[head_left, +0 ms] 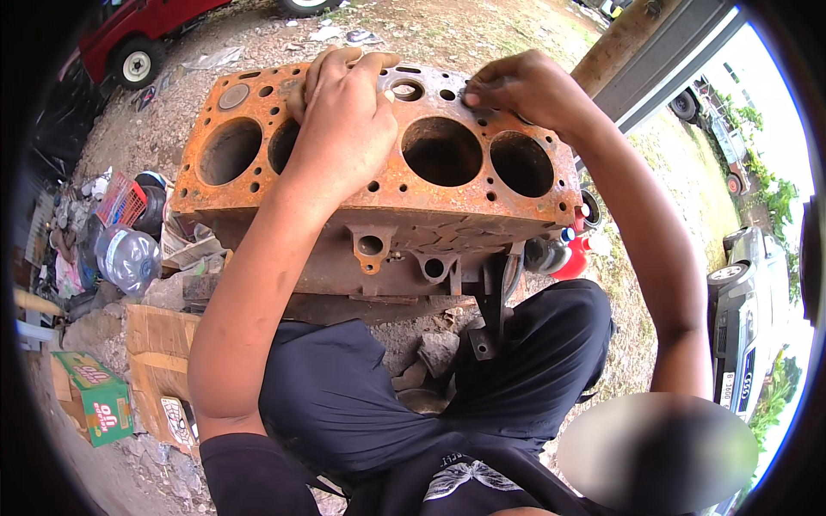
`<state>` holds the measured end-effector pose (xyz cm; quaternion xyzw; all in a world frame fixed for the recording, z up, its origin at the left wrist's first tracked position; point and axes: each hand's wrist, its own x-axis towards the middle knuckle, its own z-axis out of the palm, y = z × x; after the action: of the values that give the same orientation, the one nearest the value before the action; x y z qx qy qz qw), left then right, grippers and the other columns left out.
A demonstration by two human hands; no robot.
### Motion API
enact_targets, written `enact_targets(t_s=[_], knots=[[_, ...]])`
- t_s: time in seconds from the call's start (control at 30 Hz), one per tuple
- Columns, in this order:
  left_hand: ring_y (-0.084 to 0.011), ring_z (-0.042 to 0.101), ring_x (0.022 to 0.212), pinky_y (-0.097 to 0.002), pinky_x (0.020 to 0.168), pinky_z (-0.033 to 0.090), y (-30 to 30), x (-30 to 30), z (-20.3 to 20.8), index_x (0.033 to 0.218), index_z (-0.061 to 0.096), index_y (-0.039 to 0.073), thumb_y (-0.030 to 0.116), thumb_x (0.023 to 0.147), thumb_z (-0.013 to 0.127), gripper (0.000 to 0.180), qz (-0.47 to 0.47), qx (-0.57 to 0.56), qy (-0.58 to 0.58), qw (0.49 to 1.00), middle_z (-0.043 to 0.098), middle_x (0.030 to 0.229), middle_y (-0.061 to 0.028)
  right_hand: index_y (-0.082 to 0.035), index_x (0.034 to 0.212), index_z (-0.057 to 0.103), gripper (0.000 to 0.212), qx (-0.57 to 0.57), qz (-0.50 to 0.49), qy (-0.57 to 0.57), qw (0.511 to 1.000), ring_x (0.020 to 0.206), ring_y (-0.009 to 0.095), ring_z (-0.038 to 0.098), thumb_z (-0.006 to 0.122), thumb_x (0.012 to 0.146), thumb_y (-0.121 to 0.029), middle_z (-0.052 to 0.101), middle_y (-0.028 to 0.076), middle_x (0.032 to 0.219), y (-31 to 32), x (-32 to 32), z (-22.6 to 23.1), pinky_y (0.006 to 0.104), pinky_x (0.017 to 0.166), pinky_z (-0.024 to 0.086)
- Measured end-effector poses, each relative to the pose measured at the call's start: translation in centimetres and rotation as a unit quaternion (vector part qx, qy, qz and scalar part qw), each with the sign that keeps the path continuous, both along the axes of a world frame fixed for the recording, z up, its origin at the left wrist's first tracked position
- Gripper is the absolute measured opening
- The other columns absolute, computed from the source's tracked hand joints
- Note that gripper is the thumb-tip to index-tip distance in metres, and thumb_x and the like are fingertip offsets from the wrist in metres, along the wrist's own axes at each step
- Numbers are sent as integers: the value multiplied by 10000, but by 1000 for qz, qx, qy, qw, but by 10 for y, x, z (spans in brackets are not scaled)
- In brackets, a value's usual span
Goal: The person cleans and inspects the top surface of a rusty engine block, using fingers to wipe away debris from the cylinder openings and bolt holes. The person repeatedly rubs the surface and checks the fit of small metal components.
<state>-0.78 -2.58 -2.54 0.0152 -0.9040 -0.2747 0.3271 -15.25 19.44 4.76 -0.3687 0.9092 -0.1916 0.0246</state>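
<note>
**Surface Finishes of an Engine Block [387, 168] and Its Surroundings**

The block is rough, matt, rust-coated metal, barer on part of its top face. Trousers [529, 370]: creased matt cloth. Large bottle [129, 261]: clear, glossy plastic. Carton [159, 334]: matt cardboard.

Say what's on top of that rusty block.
Left hand and right hand are over the rusty block, whose top shows round holes; the surface beneath their fingers is hidden.

Your left hand [353, 112] lies over the top face of a rusty engine block [413, 203], fingers bent; your right hand [523, 90] bunches its fingers near the block's far right, any grip unclear; a clear plastic bottle [129, 261] and cardboard box [157, 344] sit off left.
</note>
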Motion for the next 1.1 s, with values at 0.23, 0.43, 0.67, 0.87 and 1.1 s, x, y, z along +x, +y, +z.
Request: enact_targets(t_s=[0.23,0.43,0.67,0.87,1.1], knots=[[-386,497,1470,-534,1267,279,-2,4,-1,1419,689,56,69,981,587,451,-7,8,1,1000,614,1456,-226,-27,1180,848,479,5,-32,-49,998,843,160,735,908,901,-412,820,101,975,1,10,0,348,826,597],[-379,459,1504,-567,1288,199,-5,2,0,1437,687,69,83,1000,596,447,-30,23,-13,999,592,1492,-227,-18,1218,836,505,-20,-67,-49,996,861,202,773,918,893,-395,833,150,1031,-13,13,4,372,865,614],[-401,450,1503,-584,1290,190,-4,0,-3,1435,683,53,95,1001,568,452,-26,14,-3,1000,591,1514,-234,-41,1245,833,516,15,-50,-70,996,998,252,772,900,899,-418,829,158,1108,-9,6,11,384,943,597],[-390,469,1487,-561,1287,217,-8,8,0,1423,691,61,92,988,580,449,-9,19,-3,1000,624,1467,-220,-57,1211,852,536,19,-38,-104,994,952,247,771,914,869,-466,833,149,1079,3,12,5,392,920,600],[-378,507,1451,-547,1269,266,-7,2,0,1387,710,53,80,990,577,419,-26,28,-7,999,646,1437,-212,-62,1216,845,529,-22,-18,-10,1000,950,238,778,913,884,-468,837,138,1070,-13,-4,6,402,898,600]])
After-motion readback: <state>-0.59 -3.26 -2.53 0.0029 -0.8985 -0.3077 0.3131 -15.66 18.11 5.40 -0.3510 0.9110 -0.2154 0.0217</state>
